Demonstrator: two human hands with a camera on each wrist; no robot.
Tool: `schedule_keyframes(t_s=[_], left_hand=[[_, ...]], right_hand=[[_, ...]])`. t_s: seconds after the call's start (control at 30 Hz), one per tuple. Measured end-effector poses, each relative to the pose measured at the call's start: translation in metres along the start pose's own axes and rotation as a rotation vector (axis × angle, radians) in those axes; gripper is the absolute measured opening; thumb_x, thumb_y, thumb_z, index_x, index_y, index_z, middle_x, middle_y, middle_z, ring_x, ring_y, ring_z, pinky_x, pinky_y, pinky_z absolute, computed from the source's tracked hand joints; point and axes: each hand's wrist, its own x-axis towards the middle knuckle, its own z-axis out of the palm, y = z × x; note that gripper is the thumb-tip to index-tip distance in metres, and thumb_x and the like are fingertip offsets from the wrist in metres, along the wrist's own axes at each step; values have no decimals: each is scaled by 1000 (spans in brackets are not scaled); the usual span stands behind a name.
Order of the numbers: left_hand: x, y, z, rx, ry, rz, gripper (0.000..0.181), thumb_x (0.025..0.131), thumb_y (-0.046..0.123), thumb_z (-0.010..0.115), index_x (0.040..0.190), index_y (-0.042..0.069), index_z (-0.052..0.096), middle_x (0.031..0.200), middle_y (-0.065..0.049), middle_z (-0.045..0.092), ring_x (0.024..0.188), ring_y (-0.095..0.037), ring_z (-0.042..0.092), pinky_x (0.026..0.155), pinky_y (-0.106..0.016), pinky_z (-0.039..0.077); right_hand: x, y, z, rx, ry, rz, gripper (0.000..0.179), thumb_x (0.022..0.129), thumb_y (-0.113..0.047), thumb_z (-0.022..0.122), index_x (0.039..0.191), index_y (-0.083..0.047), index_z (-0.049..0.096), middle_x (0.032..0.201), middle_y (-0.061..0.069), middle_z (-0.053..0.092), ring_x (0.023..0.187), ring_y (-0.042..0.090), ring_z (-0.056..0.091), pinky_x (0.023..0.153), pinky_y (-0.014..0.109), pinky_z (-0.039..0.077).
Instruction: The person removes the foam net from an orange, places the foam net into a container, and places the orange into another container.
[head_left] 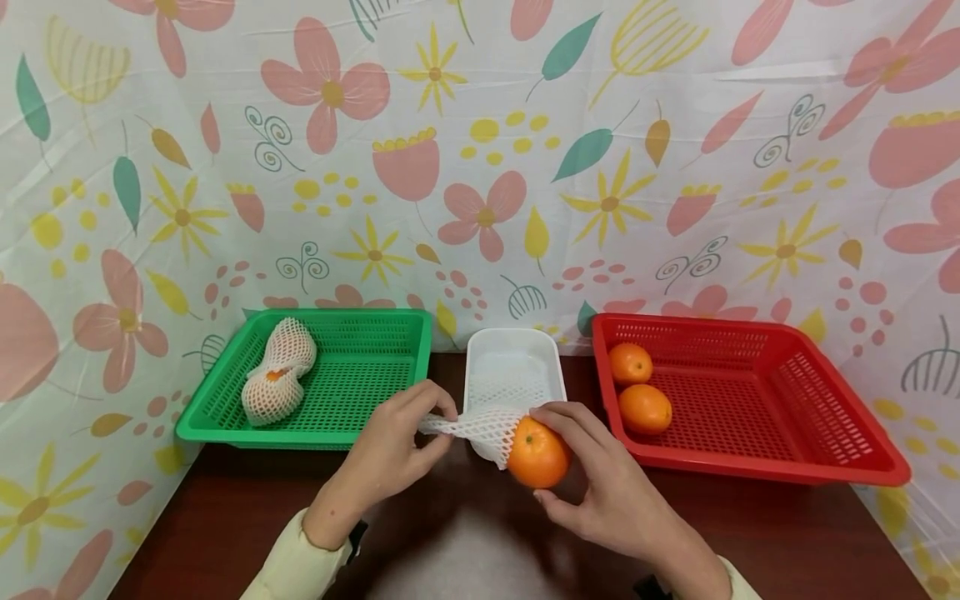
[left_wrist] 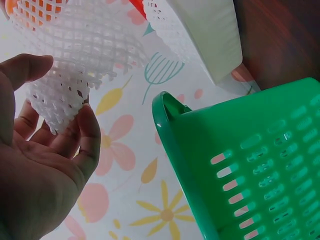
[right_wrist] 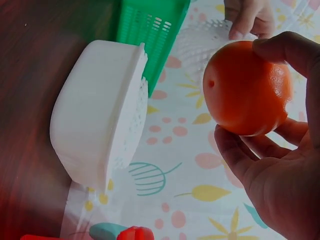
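Note:
My right hand [head_left: 611, 492] grips an orange [head_left: 538, 454] between thumb and fingers, above the table's front middle. A white foam net sleeve [head_left: 491, 429] covers the orange's left side in the head view. Its gathered tail is pinched by my left hand [head_left: 393, 442], thumb against fingers. The left wrist view shows the net's narrow end between the fingers [left_wrist: 90, 130], with the wider part spreading toward the orange. Seen from the right wrist, the orange [right_wrist: 247, 90] is bare on the near side, and the net [right_wrist: 200, 47] lies behind it.
Behind the hands stands a white tray [head_left: 513, 335] with foam nets inside. The green basket [head_left: 360, 437] at left contains two net-wrapped oranges [head_left: 273, 396]. In the red basket [head_left: 772, 467] at right lie two bare oranges [head_left: 645, 408]. A flowered cloth [head_left: 480, 167] hangs behind.

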Motion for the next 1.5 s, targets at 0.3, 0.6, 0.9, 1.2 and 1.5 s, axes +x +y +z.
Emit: schedule_keyframes(t_s=[0.3, 0.6, 0.9, 1.2, 1.5], left_hand=[[9, 1, 2, 29, 33, -23, 32, 85, 1, 76, 101, 23, 60, 103, 13, 59, 89, -6, 56, 75, -26, 52], [23, 4, -6, 96, 6, -51, 31, 84, 2, 80, 99, 23, 62, 99, 11, 61, 88, -7, 59, 77, -29, 54], [39, 1, -13, 149, 15, -36, 27, 83, 2, 80, 94, 20, 63, 92, 7, 66, 88, -16, 61, 81, -37, 51], [56, 0, -20, 143, -23, -69, 26, 85, 1, 78, 94, 18, 61, 94, 5, 66, 87, -12, 60, 76, -32, 53], [75, -1, -23, 148, -71, -81, 23, 87, 2, 75, 94, 18, 61, 92, 5, 63, 88, -12, 60, 77, -31, 54]], right_hand=[[-3, 3, -11, -29, -8, 33, 86, 74, -23, 95, 149, -24, 54, 148, -7, 51, 131, 12, 53, 111, 13, 39], [1, 9, -30, -116, -18, -6, 84, 74, -25, 94, 149, -20, 55, 148, -5, 51, 131, 13, 52, 109, 13, 38], [5, 17, -51, -235, -30, -2, 90, 69, -24, 97, 148, -21, 55, 146, -6, 52, 128, 10, 52, 98, 32, 56], [10, 28, -73, -271, -3, -10, 92, 66, -18, 99, 147, -16, 57, 145, -2, 53, 128, 14, 53, 103, 5, 38], [15, 32, -89, -293, 4, -8, 93, 64, -16, 100, 147, -17, 57, 145, -2, 54, 125, 13, 55, 105, 3, 32]])
